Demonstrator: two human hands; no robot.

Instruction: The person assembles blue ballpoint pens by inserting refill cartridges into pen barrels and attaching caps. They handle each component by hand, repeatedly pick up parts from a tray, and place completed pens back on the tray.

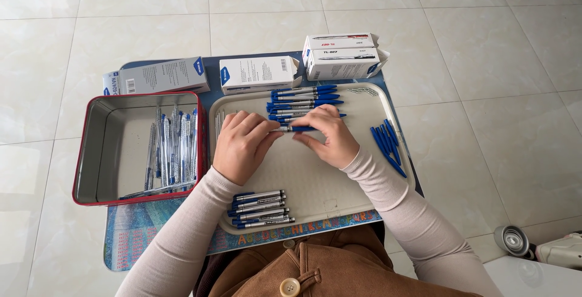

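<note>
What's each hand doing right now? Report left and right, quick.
Left hand: closed, fingers pinching one end of a blue pen over the beige tray.
Right hand: closed on the same pen's other end.

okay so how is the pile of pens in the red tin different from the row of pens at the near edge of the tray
The pens in the red tin lie loose and overlapping, mostly lengthwise toward the person; the row on the beige tray lies neat, side by side, crosswise. The tin pens look mostly clear-bodied and outnumber the row, whose pens show blue ends. Both are slim pens with blue parts, untouched by either hand.
</note>
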